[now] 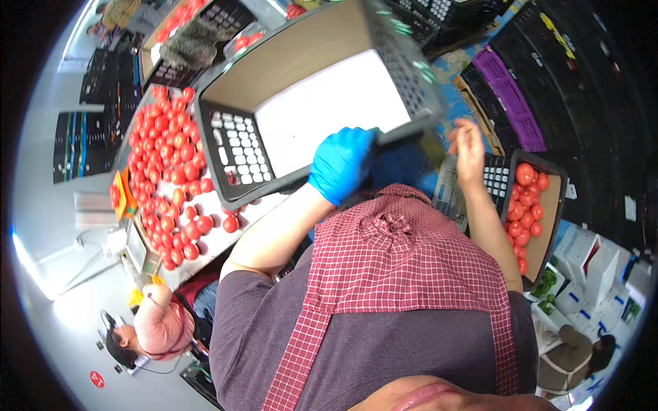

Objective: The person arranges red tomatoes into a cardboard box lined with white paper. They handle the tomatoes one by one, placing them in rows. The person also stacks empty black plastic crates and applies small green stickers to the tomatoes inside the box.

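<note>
My left hand, in a blue glove, grips the near rim of a black plastic crate. The crate is tilted, with brown cardboard along its far inner side and a white sheet on its bottom; no tomatoes show in it. My bare right hand is raised to the right of the crate, apart from it, fingers slightly spread and holding nothing. Many loose red tomatoes lie on a light table at the left, partly hidden by the crate.
At my right stands a cardboard-lined black crate holding tomatoes. Beyond it are stacked black crates and a purple crate. A wooden pallet lies on the blue floor. A co-worker is beside the table, lower left.
</note>
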The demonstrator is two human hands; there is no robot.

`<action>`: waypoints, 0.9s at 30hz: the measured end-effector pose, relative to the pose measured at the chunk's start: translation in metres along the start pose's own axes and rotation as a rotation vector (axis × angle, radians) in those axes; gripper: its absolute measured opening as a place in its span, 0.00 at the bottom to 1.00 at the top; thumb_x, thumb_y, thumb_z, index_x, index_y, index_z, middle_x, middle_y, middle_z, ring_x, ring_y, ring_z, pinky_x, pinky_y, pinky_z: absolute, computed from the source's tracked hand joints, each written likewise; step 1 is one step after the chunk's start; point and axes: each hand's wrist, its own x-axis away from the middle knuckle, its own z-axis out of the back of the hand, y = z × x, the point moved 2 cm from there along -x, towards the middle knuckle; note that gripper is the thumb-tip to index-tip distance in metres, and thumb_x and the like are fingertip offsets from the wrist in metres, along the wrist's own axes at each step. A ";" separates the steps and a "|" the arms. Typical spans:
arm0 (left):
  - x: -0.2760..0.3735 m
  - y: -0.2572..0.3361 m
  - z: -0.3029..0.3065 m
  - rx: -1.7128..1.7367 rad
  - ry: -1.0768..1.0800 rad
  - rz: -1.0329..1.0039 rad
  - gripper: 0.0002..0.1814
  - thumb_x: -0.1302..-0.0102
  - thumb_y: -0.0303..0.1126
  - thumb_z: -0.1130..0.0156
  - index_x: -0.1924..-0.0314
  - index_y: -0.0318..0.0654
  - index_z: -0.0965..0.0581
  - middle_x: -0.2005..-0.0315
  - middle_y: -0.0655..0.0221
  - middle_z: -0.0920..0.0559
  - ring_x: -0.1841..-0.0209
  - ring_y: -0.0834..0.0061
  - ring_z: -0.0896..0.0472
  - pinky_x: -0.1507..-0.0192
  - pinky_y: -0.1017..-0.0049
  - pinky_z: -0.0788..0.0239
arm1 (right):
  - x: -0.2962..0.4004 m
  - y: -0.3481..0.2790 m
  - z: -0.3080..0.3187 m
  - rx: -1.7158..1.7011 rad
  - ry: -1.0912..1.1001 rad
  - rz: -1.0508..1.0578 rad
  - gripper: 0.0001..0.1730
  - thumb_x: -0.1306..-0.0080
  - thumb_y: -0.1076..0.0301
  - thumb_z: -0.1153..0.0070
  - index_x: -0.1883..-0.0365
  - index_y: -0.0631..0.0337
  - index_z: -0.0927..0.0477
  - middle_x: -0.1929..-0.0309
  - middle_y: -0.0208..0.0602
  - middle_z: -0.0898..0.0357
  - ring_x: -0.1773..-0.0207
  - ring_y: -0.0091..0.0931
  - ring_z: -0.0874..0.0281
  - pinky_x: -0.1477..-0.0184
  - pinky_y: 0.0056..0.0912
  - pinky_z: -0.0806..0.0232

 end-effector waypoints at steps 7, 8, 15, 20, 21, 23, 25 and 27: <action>0.025 -0.003 0.019 0.232 -0.541 -0.040 0.21 0.37 0.50 0.39 0.49 0.47 0.20 0.65 0.61 0.17 0.61 0.61 0.18 0.59 0.66 0.25 | -0.047 -0.050 -0.015 -0.043 -0.037 -0.004 0.19 0.28 0.62 0.48 0.44 0.64 0.29 0.56 0.31 0.25 0.54 0.20 0.28 0.50 0.24 0.35; 0.023 -0.006 0.023 0.314 -0.507 -0.073 0.19 0.37 0.50 0.38 0.52 0.47 0.18 0.64 0.64 0.16 0.62 0.62 0.17 0.60 0.67 0.25 | -0.048 -0.052 -0.017 -0.043 -0.082 0.005 0.19 0.29 0.64 0.46 0.44 0.65 0.29 0.56 0.32 0.25 0.54 0.20 0.27 0.49 0.24 0.34; 0.000 -0.021 0.028 0.451 -0.592 0.168 0.12 0.39 0.45 0.34 0.66 0.45 0.16 0.72 0.61 0.16 0.69 0.60 0.18 0.65 0.68 0.26 | -0.046 -0.052 -0.019 -0.014 -0.110 -0.144 0.18 0.31 0.68 0.45 0.46 0.67 0.29 0.55 0.32 0.24 0.57 0.20 0.25 0.51 0.24 0.33; -0.084 -0.079 0.045 -0.064 -0.067 -0.108 0.09 0.41 0.38 0.33 0.66 0.42 0.19 0.67 0.62 0.17 0.64 0.57 0.20 0.64 0.64 0.27 | -0.046 -0.051 -0.020 -0.071 -0.150 -0.100 0.16 0.31 0.67 0.45 0.49 0.67 0.27 0.56 0.30 0.25 0.59 0.18 0.26 0.53 0.22 0.33; -0.103 -0.089 0.043 -0.144 -0.008 -0.164 0.08 0.44 0.36 0.32 0.67 0.42 0.20 0.61 0.63 0.17 0.59 0.58 0.20 0.60 0.63 0.27 | -0.046 -0.051 -0.021 -0.082 -0.140 -0.093 0.16 0.31 0.67 0.45 0.49 0.67 0.27 0.57 0.30 0.24 0.59 0.18 0.27 0.53 0.22 0.33; -0.130 -0.101 0.037 -0.223 0.340 -0.382 0.09 0.47 0.32 0.30 0.67 0.41 0.20 0.51 0.59 0.19 0.50 0.52 0.22 0.51 0.61 0.28 | -0.046 -0.049 -0.023 -0.092 -0.130 -0.092 0.15 0.31 0.68 0.45 0.50 0.67 0.27 0.57 0.30 0.24 0.59 0.18 0.27 0.54 0.22 0.32; -0.145 -0.111 0.018 -0.253 0.326 -0.365 0.09 0.45 0.34 0.32 0.65 0.43 0.20 0.43 0.55 0.24 0.42 0.48 0.27 0.43 0.57 0.32 | -0.046 -0.046 -0.022 -0.079 -0.118 -0.139 0.15 0.31 0.68 0.45 0.50 0.67 0.27 0.57 0.30 0.24 0.59 0.18 0.27 0.54 0.22 0.32; -0.138 -0.114 -0.006 -0.392 0.135 -0.340 0.09 0.43 0.37 0.33 0.63 0.46 0.20 0.36 0.54 0.31 0.35 0.45 0.34 0.36 0.48 0.42 | -0.044 -0.046 -0.023 -0.101 -0.135 -0.070 0.15 0.31 0.67 0.44 0.51 0.67 0.27 0.59 0.30 0.24 0.61 0.18 0.26 0.55 0.22 0.32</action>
